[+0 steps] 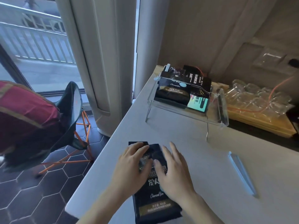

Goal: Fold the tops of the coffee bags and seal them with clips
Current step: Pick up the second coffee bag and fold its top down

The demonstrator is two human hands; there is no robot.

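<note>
A black coffee bag (157,202) lies flat on the white table (202,167) in front of me, its top pointing away. My left hand (131,167) presses on the bag's upper left part, fingers bent over the crumpled top. My right hand (173,173) lies flat on the upper right part, fingers spread. A long pale blue clip (241,172) rests on the table to the right, apart from both hands. Further back, a clear acrylic tray (186,110) holds several other dark coffee bags (171,91), one with a white clip on its top.
The table's left edge drops to a dark hexagon-tiled floor with a folding chair (71,113) and a red bag (24,113). A wooden tray of glass cups (258,101) stands at the back right. A curtain (100,54) hangs behind.
</note>
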